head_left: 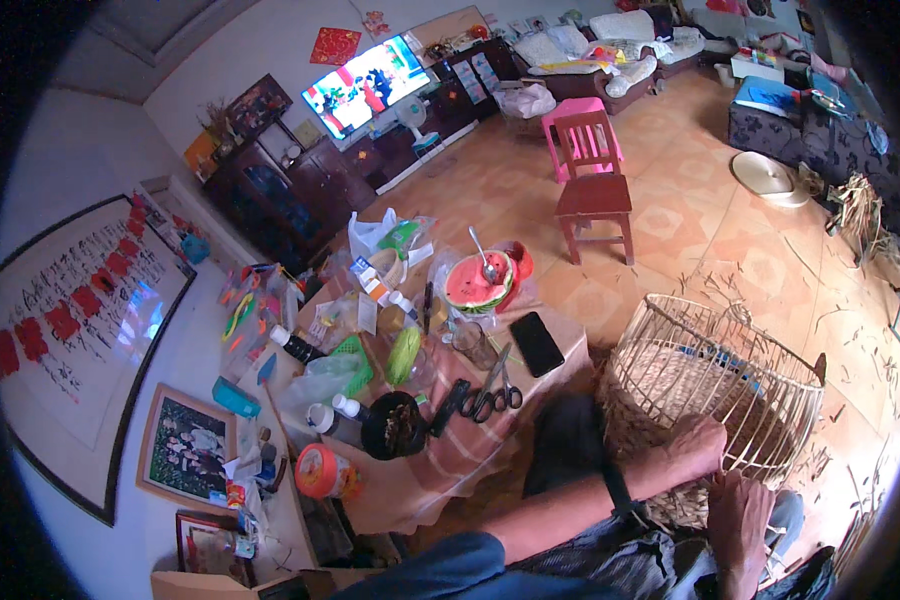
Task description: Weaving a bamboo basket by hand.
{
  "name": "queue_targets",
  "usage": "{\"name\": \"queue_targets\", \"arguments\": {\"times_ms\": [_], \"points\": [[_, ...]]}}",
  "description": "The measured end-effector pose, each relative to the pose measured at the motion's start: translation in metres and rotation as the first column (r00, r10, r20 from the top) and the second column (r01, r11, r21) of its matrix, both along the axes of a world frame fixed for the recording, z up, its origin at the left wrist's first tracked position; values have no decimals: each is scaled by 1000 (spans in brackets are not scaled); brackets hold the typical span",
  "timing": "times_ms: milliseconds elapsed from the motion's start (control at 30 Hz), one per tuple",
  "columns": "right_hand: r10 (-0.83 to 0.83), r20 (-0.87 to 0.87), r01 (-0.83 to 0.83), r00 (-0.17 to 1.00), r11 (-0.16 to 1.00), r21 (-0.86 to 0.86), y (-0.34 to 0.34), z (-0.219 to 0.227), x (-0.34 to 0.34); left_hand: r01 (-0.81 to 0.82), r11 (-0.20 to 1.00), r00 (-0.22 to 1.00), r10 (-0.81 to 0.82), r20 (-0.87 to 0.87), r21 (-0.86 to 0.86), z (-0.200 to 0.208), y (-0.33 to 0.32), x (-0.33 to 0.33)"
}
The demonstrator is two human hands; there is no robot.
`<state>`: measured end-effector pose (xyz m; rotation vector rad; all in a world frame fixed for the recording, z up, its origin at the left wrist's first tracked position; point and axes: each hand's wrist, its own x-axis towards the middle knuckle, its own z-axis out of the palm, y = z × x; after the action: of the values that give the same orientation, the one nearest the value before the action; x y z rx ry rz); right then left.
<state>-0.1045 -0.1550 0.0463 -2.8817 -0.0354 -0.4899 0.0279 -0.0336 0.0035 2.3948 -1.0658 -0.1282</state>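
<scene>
A half-woven basket [670, 385], with pale upright ribs and a braided straw-coloured band, rests by my knees at the lower right. My left hand [692, 446], a dark band on its wrist, reaches across to the near side of the basket. Its fingers are curled in at the basket's edge, their tips hidden from view. Just below it is my right hand [740, 515], closed, with its knuckles up and close to the left fingers. Whatever strand it may pinch is too small to make out.
Left of me a cloth-covered table [450, 450] bears scissors [492, 400], a black phone [537, 344], a cut watermelon [478, 282] with a spoon, bottles and a dark bowl [394, 425]. A wooden chair [592, 195] stands ahead. Straw scraps litter the tiled floor at right.
</scene>
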Motion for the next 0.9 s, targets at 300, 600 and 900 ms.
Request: {"name": "queue_targets", "arguments": {"times_ms": [300, 600, 900], "points": [[69, -169, -56, 983, 995, 85, -20, -41, 14, 64, 997, 986, -71, -148, -54, -7, 10, 4], [-74, -412, 241, 908, 897, 370, -41, -13, 20, 6, 996, 971, -28, -239, -91, 0, -3, 10], [23, -140, 40, 990, 901, 432, -37, -31, 63, -128, 989, 974, 139, 178, -74, -46, -25, 15]]}}
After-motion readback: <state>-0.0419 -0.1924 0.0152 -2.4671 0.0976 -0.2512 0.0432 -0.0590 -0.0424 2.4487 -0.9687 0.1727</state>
